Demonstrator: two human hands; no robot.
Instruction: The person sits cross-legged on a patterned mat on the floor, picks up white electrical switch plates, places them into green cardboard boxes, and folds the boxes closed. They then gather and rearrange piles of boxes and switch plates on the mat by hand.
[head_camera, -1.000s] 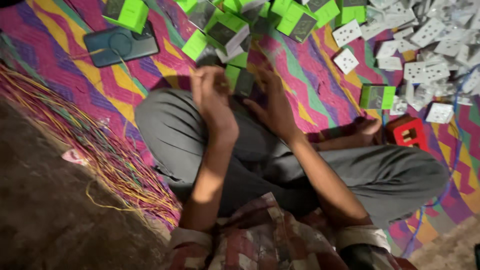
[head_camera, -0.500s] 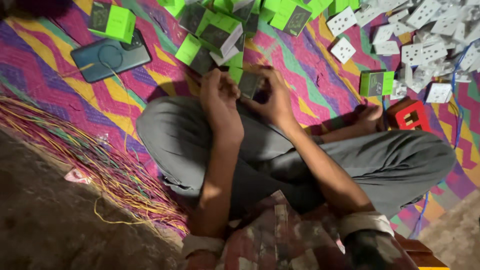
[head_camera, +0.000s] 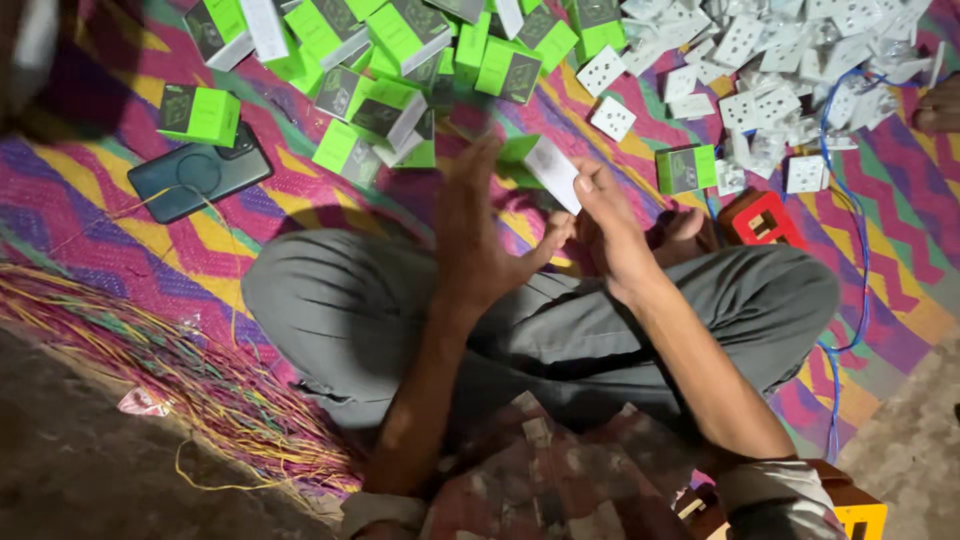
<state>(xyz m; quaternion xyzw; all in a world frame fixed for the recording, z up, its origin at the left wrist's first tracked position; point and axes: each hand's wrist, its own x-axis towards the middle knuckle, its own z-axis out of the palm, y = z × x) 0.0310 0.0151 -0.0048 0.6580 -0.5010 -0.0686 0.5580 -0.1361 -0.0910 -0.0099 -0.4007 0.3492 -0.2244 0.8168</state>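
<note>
I sit cross-legged in grey trousers on a bright zigzag mat. Both hands are raised over my knees around one small green-and-white box. My right hand grips the box by its white end, thumb on top. My left hand has its fingers spread and its palm against the box's near side. A heap of green boxes lies just beyond my hands. White socket plates are piled at the upper right.
A dark phone lies on the mat at left beside a single green box. A red block and another green box sit by my right knee. Coloured wires spread at lower left. A blue cable runs at right.
My hands have lifted the box up from my lap and turned its white end toward me. The view has shifted, so the pile and phone sit lower in the frame.
</note>
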